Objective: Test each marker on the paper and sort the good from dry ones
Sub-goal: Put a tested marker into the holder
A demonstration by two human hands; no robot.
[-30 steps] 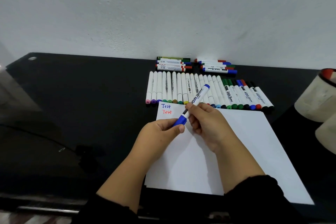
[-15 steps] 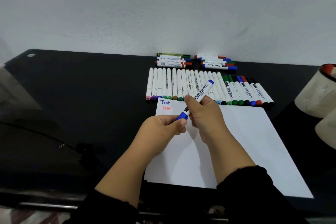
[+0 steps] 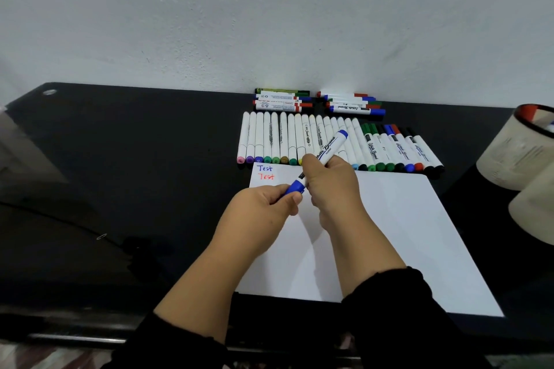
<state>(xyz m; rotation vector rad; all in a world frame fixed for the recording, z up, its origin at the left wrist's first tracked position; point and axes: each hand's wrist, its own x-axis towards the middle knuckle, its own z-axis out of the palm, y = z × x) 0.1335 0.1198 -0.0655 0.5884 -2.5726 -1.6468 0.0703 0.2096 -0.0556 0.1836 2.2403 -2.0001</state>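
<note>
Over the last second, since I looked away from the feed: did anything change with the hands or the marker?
Hardly anything. The blue marker is still held over the paper, right hand gripping its barrel, left hand pinching the blue cap, which is still on. Both hands drifted slightly toward the marker row. Nothing was let go; the two "Test" marks are unchanged.

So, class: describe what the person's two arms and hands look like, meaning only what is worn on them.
Both hands are bare: the left hand and the right hand show no gloves, rings or watch. Each forearm is bare down to a dark black fabric sleeve: the left sleeve and the right sleeve, whose cuff edge looks slightly wavy.
</note>
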